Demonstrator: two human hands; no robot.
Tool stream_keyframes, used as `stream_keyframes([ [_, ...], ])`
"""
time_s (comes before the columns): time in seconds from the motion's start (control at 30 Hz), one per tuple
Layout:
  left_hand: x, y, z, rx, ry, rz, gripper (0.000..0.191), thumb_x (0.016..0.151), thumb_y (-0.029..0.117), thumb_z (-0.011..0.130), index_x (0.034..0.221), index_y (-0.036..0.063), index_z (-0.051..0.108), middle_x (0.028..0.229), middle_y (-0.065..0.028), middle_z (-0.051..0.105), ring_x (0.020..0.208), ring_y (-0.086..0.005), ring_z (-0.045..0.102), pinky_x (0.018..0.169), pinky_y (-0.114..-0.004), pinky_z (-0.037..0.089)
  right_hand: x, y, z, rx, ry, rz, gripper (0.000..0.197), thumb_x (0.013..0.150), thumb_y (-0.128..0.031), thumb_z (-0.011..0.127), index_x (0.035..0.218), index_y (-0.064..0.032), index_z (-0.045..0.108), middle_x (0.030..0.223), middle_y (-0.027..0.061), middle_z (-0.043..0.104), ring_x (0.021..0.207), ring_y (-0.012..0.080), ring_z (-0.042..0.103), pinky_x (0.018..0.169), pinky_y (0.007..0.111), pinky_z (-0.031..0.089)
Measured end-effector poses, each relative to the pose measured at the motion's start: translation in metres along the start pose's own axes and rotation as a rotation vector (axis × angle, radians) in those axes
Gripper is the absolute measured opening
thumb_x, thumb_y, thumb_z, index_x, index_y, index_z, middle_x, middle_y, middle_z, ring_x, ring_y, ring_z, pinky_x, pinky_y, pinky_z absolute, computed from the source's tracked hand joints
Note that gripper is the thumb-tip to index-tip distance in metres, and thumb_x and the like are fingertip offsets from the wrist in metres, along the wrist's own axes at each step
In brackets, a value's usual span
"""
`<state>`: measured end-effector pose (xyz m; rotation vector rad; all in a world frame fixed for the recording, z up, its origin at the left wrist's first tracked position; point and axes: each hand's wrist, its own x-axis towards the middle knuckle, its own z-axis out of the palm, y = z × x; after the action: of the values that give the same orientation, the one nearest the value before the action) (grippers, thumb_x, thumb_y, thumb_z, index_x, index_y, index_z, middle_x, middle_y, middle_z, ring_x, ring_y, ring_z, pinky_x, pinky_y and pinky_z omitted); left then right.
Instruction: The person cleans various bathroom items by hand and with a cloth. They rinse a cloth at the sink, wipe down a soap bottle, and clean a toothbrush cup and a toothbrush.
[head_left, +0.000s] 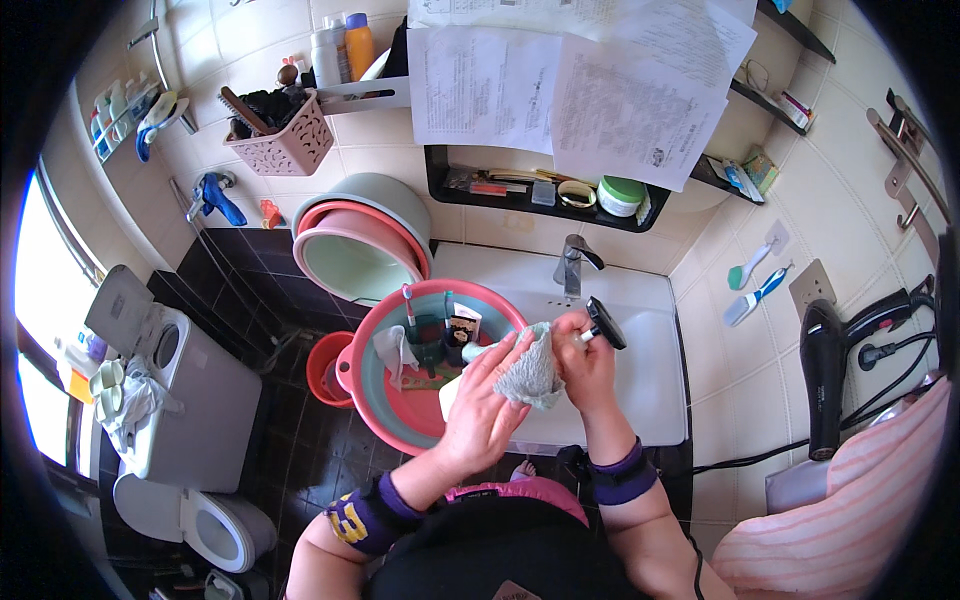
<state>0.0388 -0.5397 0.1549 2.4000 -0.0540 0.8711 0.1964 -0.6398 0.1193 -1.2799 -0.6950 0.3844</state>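
Observation:
My left hand (484, 405) presses a grey-green cloth (529, 371) against something mostly hidden under it; a pale, cream-coloured part shows beside the fingers. My right hand (581, 364) is closed around a pale stem or neck topped by a black head (606, 323), just right of the cloth. Both hands are above the right side of a pink basin (431, 291) and the near-left part of the white sink (645, 375). In the basin are toothbrushes (409, 304), a white cloth (394, 351) and dark containers (429, 349).
A chrome faucet (573, 266) rises behind the sink. Nested basins (360, 259) lean at the wall, and a red bucket (319, 375) stands on the floor. A black shelf (540, 206) holds a green-lidded jar (621, 195). At right hang a hair dryer (820, 375) and its cables.

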Motion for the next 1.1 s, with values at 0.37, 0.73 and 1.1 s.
stream_keyframes([
  [0.37,-0.009,-0.029,-0.002,-0.067,-0.156,0.062,0.064,0.090,0.023,0.049,0.144,0.0004,0.024,0.149,-0.0211,0.022,0.139,-0.0364,0.023,0.111,-0.044,0.023,-0.009,0.019,-0.001,-0.054,-0.077,-0.202,0.013,0.083,-0.011,0.064,0.093,-0.0052,0.057,0.091,0.0015,0.058,0.081,0.0093,0.054,0.073,0.025,0.044],
  [0.73,-0.011,-0.028,-0.003,0.008,-0.181,-0.039,0.068,0.088,0.025,0.051,0.142,-0.0048,0.023,0.150,-0.0231,0.018,0.141,-0.0347,0.015,0.115,-0.044,0.014,0.001,0.004,0.007,-0.297,-0.085,-0.417,0.013,0.081,-0.008,0.062,0.091,-0.0020,0.057,0.088,0.0027,0.059,0.082,0.0141,0.056,0.075,0.027,0.044],
  [1.1,-0.008,-0.026,0.000,0.017,-0.181,-0.073,0.069,0.086,0.024,0.053,0.142,-0.0036,0.023,0.150,-0.0231,0.019,0.141,-0.0347,0.016,0.115,-0.043,0.012,-0.001,0.006,0.011,-0.125,-0.012,-0.216,0.011,0.081,-0.008,0.064,0.087,-0.0034,0.057,0.084,0.0034,0.057,0.080,0.0131,0.055,0.074,0.027,0.044],
])
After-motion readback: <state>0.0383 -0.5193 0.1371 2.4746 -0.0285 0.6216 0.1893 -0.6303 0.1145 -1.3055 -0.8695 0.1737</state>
